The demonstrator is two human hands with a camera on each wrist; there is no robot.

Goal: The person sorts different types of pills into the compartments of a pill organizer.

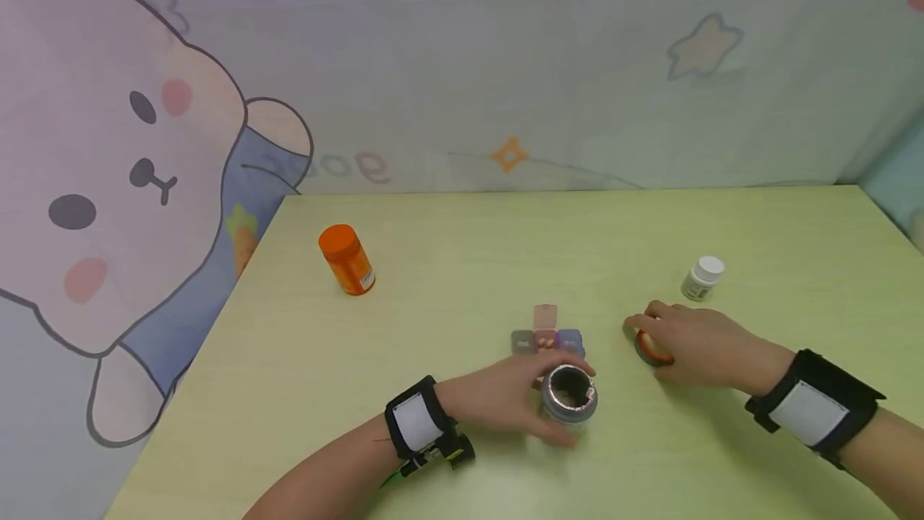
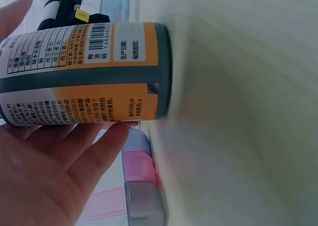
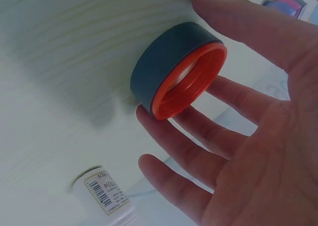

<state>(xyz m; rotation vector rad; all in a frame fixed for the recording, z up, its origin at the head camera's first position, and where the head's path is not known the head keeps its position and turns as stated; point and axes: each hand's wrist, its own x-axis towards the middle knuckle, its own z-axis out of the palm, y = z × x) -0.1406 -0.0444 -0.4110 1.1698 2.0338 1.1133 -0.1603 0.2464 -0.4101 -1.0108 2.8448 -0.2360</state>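
In the head view my left hand curves round an uncapped jar with a grey rim and torn foil at its mouth. The left wrist view shows the orange and white label of this jar, with fingers along one side and the thumb near the top. Farther right, my right hand spreads over an upturned dark lid with an orange inside. One fingertip meets the lid's edge, while the thumb stays apart from it. Just beyond the jar sits a pill organizer, its pink lid raised over small pills.
A white bottle stands beyond my right hand. At the left back of the table there is an orange bottle. A printed cloth hangs behind the table's far edge.
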